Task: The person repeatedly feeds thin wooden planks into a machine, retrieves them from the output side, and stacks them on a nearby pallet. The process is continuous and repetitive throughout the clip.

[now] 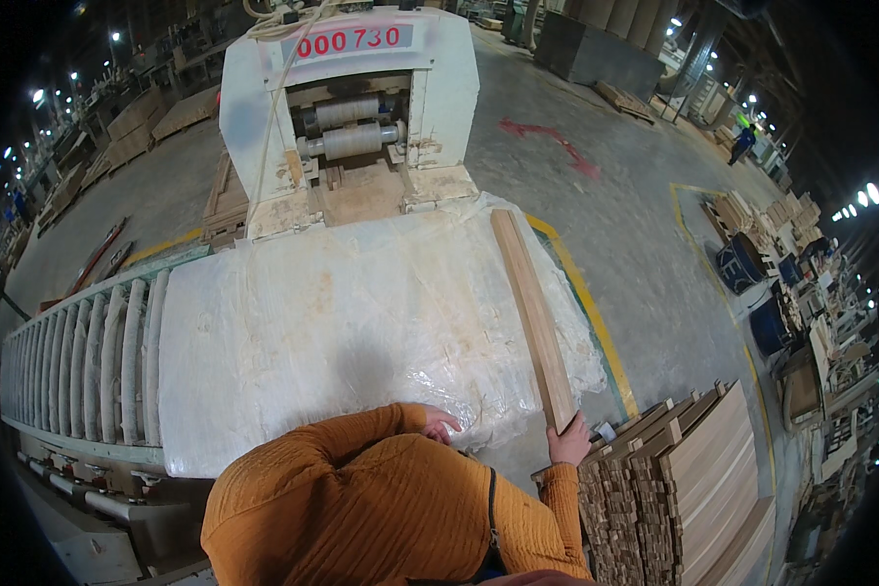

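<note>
A long, narrow wooden board (pixel 532 313) lies lengthwise along the right side of a table covered in whitish plastic sheeting (pixel 361 293). My right hand (pixel 569 441) grips its near end, close to the table's near right corner. Resting at the table's near edge, in front of my body, my left hand (pixel 441 424) holds nothing and its fingers are slightly apart. Both arms wear orange knitted sleeves. Beyond the table stands a pale machine (pixel 449 107) with two horizontal rollers (pixel 352 139) in its opening.
Beside my right arm rises a tall stack of wooden boards (pixel 713 469). A roller conveyor (pixel 88 361) adjoins the table's left side. Yellow lines (pixel 596 322) and red arrow marks (pixel 547 142) run over the grey floor. Another person (pixel 742 144) stands far off at the right.
</note>
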The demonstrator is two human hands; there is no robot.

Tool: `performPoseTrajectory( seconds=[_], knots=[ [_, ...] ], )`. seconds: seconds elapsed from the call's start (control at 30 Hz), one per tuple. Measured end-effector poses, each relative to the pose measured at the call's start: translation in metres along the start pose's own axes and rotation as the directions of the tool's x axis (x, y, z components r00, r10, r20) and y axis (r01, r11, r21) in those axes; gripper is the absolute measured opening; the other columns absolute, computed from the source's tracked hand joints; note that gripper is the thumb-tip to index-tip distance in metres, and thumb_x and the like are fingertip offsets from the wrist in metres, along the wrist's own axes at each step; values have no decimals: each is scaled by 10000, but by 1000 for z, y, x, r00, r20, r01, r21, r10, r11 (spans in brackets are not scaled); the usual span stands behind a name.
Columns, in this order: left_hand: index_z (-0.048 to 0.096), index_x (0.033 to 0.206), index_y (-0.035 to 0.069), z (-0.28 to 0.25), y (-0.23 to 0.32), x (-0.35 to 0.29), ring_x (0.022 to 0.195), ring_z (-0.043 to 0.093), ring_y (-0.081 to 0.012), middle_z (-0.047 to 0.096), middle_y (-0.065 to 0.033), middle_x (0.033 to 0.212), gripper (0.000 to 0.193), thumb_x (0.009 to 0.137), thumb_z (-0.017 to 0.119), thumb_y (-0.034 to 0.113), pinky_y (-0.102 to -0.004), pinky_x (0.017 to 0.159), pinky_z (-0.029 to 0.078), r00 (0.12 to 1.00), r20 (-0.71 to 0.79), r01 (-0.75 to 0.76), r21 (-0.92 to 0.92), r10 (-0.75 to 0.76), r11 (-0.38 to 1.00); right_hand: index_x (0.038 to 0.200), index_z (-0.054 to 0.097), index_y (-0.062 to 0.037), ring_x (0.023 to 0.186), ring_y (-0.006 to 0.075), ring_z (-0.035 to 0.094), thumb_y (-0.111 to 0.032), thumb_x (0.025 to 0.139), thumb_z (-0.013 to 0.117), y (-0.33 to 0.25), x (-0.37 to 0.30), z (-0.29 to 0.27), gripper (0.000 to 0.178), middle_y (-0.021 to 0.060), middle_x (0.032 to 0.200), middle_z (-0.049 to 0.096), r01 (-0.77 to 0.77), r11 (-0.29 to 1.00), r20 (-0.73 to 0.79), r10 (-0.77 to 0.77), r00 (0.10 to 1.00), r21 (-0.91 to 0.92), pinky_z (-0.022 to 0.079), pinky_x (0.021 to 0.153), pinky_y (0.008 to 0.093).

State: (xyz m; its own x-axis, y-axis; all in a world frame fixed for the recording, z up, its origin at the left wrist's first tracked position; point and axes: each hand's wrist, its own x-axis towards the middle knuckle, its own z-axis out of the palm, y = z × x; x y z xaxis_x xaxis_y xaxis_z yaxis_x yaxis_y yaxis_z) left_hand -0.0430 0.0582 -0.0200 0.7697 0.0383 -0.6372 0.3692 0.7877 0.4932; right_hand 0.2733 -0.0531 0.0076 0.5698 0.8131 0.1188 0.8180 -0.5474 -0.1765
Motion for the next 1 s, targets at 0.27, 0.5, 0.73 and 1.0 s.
performPoseTrajectory(
  seconds=[0.27,0.5,0.73,1.0],
  knots=[
    [441,1279,56,1,1,-1,723,620,-213,627,-181,941,412,943,480,290,-315,625,499,1000,0,9,7,-9,1000,1340,383,-74,1022,335,523,-397,653,711,0,-1,-1,827,146,1098,547,10,1000,5,-10,1000,-1,422,812,473],
    [435,1281,63,-1,-1,2,734,620,-213,625,-187,953,420,937,491,298,-317,629,500,1000,2,24,-17,-24,1000,1338,386,-77,1001,337,529,-384,654,715,-1,-1,-3,818,147,1084,553,2,1000,5,-2,1000,4,416,826,468],
    [441,1276,72,-1,-2,3,735,615,-209,619,-188,973,415,934,496,299,-317,639,497,997,-60,53,-6,-53,999,1333,393,-83,995,335,530,-377,652,719,-1,-1,-3,810,147,1076,554,-34,999,40,34,999,2,413,834,466],
    [455,1271,66,-3,-1,3,721,588,-187,618,-181,986,410,940,481,307,-293,631,472,1000,0,4,40,-4,999,1346,383,-74,1011,336,525,-382,645,724,1,-1,1,838,144,1087,550,10,1000,-9,-10,1000,8,411,844,462]
  ],
)
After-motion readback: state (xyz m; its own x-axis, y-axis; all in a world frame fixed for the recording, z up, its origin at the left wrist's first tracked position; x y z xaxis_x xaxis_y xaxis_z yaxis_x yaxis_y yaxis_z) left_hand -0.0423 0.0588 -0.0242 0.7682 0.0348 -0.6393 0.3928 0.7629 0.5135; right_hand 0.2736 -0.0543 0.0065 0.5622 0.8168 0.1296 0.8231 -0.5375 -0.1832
